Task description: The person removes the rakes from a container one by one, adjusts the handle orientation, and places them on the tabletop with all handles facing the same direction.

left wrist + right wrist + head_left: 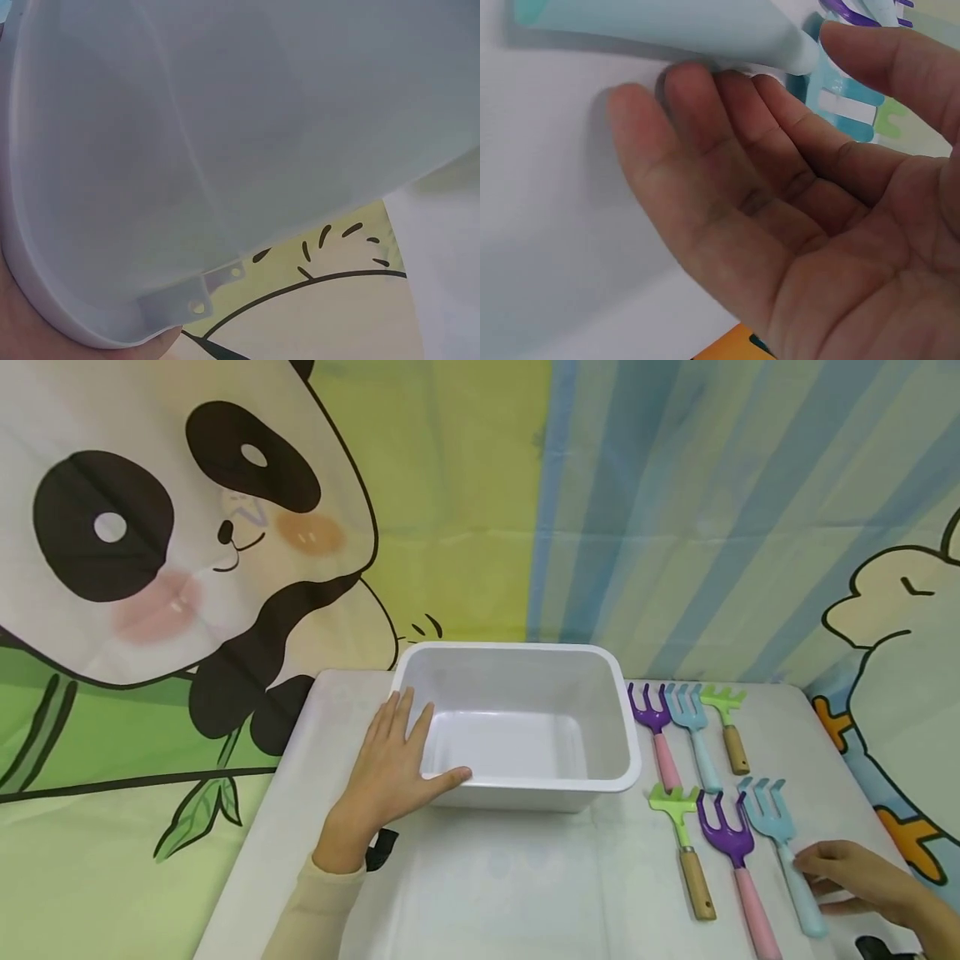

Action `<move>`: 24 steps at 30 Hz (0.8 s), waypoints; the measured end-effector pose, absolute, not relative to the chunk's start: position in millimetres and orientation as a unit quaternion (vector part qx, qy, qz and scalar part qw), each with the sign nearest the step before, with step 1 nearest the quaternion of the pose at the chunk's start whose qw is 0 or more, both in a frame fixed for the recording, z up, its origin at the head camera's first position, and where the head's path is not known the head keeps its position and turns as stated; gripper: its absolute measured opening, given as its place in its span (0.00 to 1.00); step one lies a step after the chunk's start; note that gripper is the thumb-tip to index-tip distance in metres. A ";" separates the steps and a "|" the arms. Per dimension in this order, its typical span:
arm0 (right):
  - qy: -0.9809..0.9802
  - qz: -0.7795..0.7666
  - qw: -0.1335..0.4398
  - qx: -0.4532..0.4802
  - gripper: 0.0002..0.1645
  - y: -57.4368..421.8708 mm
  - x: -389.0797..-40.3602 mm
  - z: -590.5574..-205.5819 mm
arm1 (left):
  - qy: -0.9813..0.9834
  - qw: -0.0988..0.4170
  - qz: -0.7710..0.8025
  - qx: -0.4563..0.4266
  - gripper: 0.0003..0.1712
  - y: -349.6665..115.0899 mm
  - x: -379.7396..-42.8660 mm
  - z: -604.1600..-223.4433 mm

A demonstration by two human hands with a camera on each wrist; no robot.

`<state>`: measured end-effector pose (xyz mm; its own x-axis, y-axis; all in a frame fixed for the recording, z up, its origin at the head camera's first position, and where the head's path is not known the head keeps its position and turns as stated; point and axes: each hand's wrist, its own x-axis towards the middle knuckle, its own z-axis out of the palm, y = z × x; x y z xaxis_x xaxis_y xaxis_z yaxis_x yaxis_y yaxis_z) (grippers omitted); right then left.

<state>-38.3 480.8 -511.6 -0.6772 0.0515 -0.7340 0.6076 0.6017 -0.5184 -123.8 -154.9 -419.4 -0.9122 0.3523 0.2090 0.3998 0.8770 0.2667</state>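
Note:
A white plastic bin (525, 784) stands near the back of the table. Spread, straight fingers of my left hand (390, 768) rest on its left rim, the thumb along the front corner; the bin's outer wall (247, 127) fills much of the left wrist view. At the right, my right hand (862, 881) is beside the handle of the front light blue garden hand fork (802, 893). Its fingers are loosely bent and its thumb stands apart; in the right wrist view the fingertips (690, 82) are right at the handle's edge, not wrapped round it.
Next to that fork lie a purple fork with a pink handle (752, 906) and a green rake with a wooden handle (697, 885). Behind them lie another purple fork (665, 760), light blue fork (702, 756) and green rake (735, 747). A cartoon-printed cloth (465, 510) hangs behind the table.

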 end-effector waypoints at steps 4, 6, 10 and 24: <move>0.839 -0.384 0.341 0.182 0.26 483.2 -43.1 -507.6 | -0.965 0.084 -0.154 -0.194 0.65 -154.8 -123.4 -419.1; 0.848 -0.375 0.330 0.175 0.27 483.0 -46.3 -505.2 | -0.965 0.084 -0.157 -0.191 0.66 -155.6 -123.1 -418.2; 0.867 -0.368 0.298 0.156 0.31 478.4 -53.8 -498.6 | -0.964 0.072 -0.186 -0.173 0.67 -159.0 -122.7 -411.9; 0.907 -0.407 0.098 0.037 0.28 407.3 -65.4 -458.5 | -0.912 0.250 -0.288 -0.151 0.39 -194.1 -110.9 -404.2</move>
